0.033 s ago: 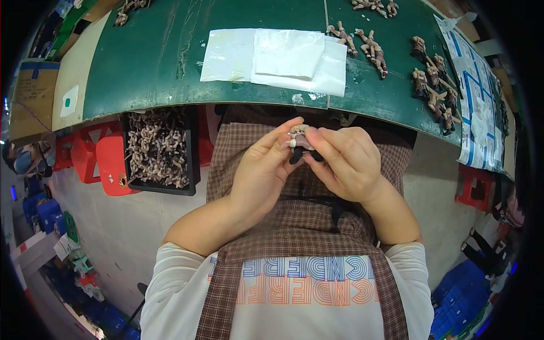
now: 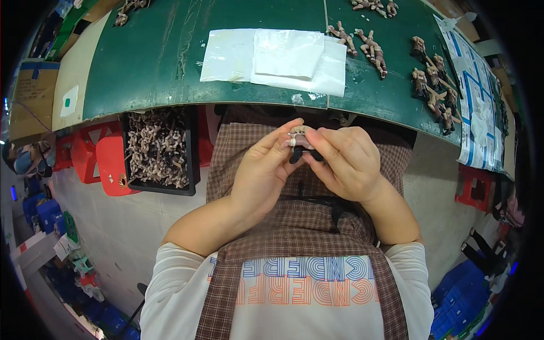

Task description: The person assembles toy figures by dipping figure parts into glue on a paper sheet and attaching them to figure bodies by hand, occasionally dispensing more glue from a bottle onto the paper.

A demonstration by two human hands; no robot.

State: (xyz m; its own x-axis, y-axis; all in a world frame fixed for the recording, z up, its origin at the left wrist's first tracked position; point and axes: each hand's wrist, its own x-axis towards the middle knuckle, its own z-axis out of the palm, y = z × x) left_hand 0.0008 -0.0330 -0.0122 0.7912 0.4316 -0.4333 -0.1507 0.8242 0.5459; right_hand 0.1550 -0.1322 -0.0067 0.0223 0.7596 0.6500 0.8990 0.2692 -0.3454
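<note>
While I watched through the head camera, the left hand (image 2: 266, 170) and the right hand (image 2: 343, 161) met over the lap, just below the curved edge of the green worktop (image 2: 153, 62). Both were closed on one small figure part (image 2: 299, 143), pinched between the fingertips of the two hands; it looked pale and pinkish with a dark piece hanging at its underside, though it was too small for me to tell its exact shape. The part sat above a brown checked apron (image 2: 294, 221), clear of the worktop.

To the left of the left hand, a black tray (image 2: 191, 170) heaped with similar brownish figure parts rested below the worktop's edge, beside a red plastic stool (image 2: 107, 161). On the worktop, well apart from the hands, lay a stack of clear plastic bags (image 2: 283, 54), roughly in the middle. Small brown figures (image 2: 368, 48) lay just right of the bags, and more figures (image 2: 433, 90) were spread further right, near printed paper sheets (image 2: 479, 113) at the worktop's right end.
</note>
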